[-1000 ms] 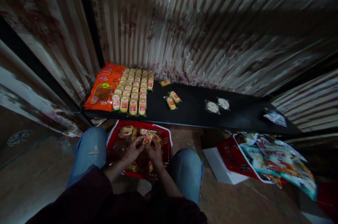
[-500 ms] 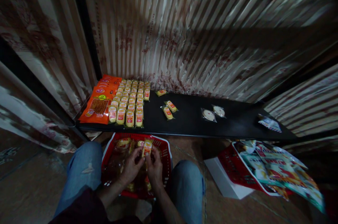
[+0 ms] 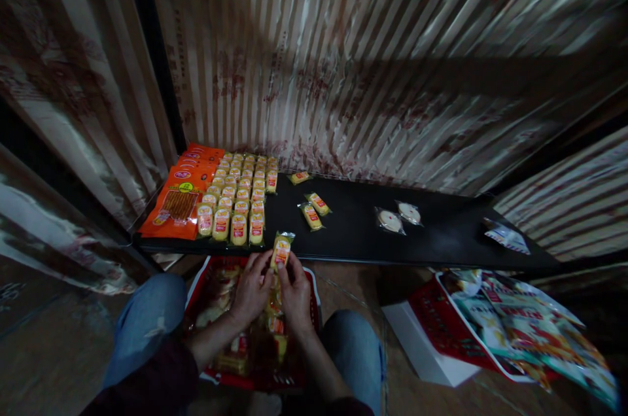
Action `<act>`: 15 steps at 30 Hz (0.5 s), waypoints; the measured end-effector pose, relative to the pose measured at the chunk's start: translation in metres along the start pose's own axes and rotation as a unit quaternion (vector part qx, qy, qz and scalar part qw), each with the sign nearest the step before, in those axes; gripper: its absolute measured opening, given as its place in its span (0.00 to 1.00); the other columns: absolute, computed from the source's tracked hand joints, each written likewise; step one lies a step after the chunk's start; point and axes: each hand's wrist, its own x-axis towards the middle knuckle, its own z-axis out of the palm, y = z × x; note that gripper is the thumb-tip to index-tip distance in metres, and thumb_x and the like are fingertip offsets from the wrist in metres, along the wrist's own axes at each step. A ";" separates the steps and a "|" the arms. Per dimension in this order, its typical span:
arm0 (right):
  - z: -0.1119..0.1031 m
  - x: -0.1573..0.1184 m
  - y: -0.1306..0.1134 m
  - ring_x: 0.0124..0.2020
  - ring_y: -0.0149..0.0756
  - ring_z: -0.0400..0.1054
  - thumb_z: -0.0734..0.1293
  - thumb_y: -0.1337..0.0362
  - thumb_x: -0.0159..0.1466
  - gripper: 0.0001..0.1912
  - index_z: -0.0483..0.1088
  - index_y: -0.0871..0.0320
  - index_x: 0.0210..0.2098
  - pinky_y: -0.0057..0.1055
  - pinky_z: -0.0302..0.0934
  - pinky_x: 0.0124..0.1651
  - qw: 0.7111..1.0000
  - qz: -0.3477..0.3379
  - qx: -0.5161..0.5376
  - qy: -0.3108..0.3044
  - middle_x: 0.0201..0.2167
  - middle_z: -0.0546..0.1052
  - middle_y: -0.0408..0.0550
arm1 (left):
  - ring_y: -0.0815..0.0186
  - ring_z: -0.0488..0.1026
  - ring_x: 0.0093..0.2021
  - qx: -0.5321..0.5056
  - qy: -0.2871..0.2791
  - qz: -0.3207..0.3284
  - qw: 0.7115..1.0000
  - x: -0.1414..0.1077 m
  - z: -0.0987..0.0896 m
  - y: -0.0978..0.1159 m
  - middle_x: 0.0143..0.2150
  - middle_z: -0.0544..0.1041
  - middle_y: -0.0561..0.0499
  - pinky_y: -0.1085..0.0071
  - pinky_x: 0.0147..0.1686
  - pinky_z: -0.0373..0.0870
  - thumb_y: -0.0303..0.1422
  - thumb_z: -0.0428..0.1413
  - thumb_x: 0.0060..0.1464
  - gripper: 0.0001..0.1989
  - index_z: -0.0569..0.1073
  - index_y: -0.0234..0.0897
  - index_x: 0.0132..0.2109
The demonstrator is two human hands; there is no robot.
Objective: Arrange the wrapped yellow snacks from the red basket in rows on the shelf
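Between the fingertips of both hands is one yellow wrapped snack cake (image 3: 281, 251) with a red and white label, held upright at the shelf's front edge. My left hand (image 3: 252, 288) pinches its left side, and my right hand (image 3: 295, 293) grips its right side and lower part. Below them stands a red basket (image 3: 314, 298) with more wrapped snacks in it, partly hidden by my forearms. Ahead on the black shelf (image 3: 343, 233) are rows of the same cakes (image 3: 239, 229), standing close together. Several loose cakes (image 3: 311, 215) lie to their right.
Orange snack bags (image 3: 171, 207) lie at the shelf's left end. Two round white wrapped pieces (image 3: 391, 220) and a blue-white packet (image 3: 507, 236) lie farther right. A second red basket (image 3: 436, 311) with large bags leans on a white box (image 3: 422, 344). Striped curtains (image 3: 314, 63) hang behind.
Both hands have risen and moved forward with the snack cake, from above the basket to the shelf's front edge. More of the basket's contents now shows. The view has shifted slightly.
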 end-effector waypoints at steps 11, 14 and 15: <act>0.006 0.066 -0.004 0.42 0.38 0.68 0.61 0.60 0.60 0.17 0.70 0.59 0.47 0.35 0.62 0.48 0.996 -0.064 -0.050 0.034 0.43 0.74 0.53 | 0.60 0.68 0.45 -0.023 0.041 0.004 0.999 0.056 0.009 0.017 0.43 0.72 0.47 0.63 0.50 0.62 0.23 0.51 0.48 0.18 0.72 0.41 0.46; 0.010 0.081 -0.001 0.42 0.38 0.68 0.61 0.61 0.59 0.18 0.70 0.59 0.47 0.36 0.62 0.49 0.995 -0.057 -0.062 0.044 0.43 0.74 0.53 | 0.59 0.68 0.45 -0.050 0.051 -0.022 0.997 0.067 0.010 0.022 0.42 0.73 0.47 0.61 0.52 0.60 0.21 0.52 0.46 0.17 0.73 0.40 0.43; 0.011 0.087 0.001 0.41 0.38 0.68 0.61 0.62 0.59 0.18 0.70 0.59 0.47 0.36 0.62 0.49 0.996 -0.053 -0.062 0.047 0.42 0.74 0.52 | 0.58 0.67 0.45 -0.068 0.057 -0.034 0.995 0.071 0.011 0.023 0.41 0.73 0.47 0.60 0.53 0.59 0.21 0.53 0.45 0.16 0.73 0.40 0.42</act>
